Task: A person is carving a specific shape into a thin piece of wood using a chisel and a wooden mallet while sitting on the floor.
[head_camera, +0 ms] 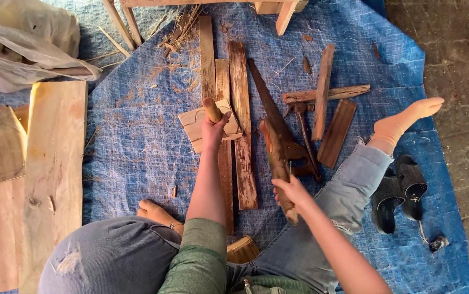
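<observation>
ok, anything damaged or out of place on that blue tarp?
Yes. The weathered brown planks are flaking and split, with loose splinters scattered near the top. The rusty handsaw lies blade-exposed between the hands, close to the right hand holding a rough wooden stick.

A blue tarp [136,147] carries planks [53,174], a handsaw [275,122] and sandals [400,190].

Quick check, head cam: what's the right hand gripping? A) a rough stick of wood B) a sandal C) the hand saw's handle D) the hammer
A: the right hand is closed around a rough stick of wood, while the hand saw, the hammer and the sandals lie untouched on the blue tarp.
</observation>
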